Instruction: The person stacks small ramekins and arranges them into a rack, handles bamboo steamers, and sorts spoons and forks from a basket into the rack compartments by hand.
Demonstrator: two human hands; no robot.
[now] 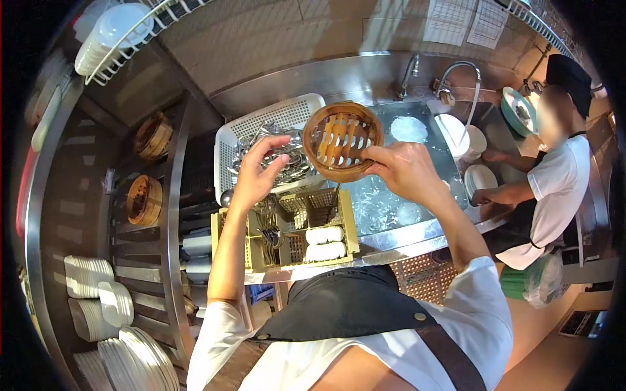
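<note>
My right hand (405, 171) grips the lower right rim of a round bamboo steamer basket (343, 171), thumb over the edge. The basket is tilted so its slatted bottom faces me, above the left edge of a water-filled sink (417, 225). Off to the left, my left hand (261, 171) is raised with thumb and fingers apart, holding nothing. Beneath that hand lies a white perforated basket (228, 140) heaped with metal cutlery (293, 140). Closer to me stands a yellowish divided cutlery rack (287, 260) with spoons or forks and white rolled items in its compartments.
Left shelves hold two bamboo steamers (144, 200) and stacked white plates (140, 355). At right, a co-worker (554, 176) handles white dishes (480, 181) beside a running faucet (464, 65). Overhead at left, a wire rack (127, 45) carries bowls. A green bin (528, 283) stands below right.
</note>
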